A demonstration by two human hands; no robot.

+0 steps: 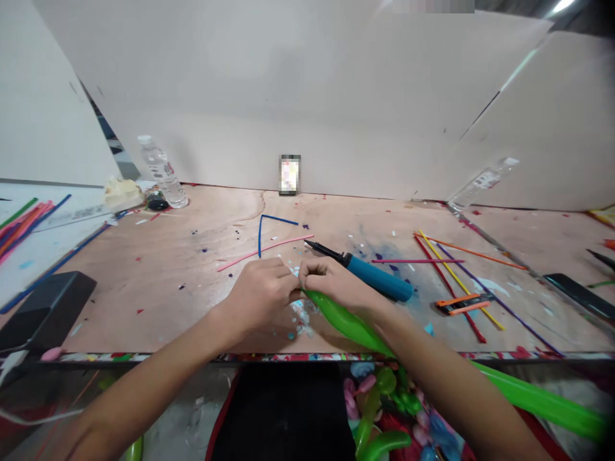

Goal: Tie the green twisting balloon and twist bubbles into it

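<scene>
A long green balloon (346,319), inflated, runs from my fingers under my right forearm and off past the table's front edge to the right. My left hand (264,286) and my right hand (329,280) meet at its narrow end, both closed with fingertips pinched together. The exact end of the balloon is hidden between the fingers. Just beyond my right hand lies a blue hand pump (377,276) with a black nozzle. A pink uninflated balloon (264,251) and a bent blue one (261,234) lie beyond my left hand.
Uninflated balloons (442,275) lie crossed at the right, with an orange-and-black cutter (464,303) on them. A phone (289,176) leans on the back panel. Water bottles (163,173) stand at the back. A dark box (48,314) is at the left. Inflated balloons (384,410) fill the space below the table.
</scene>
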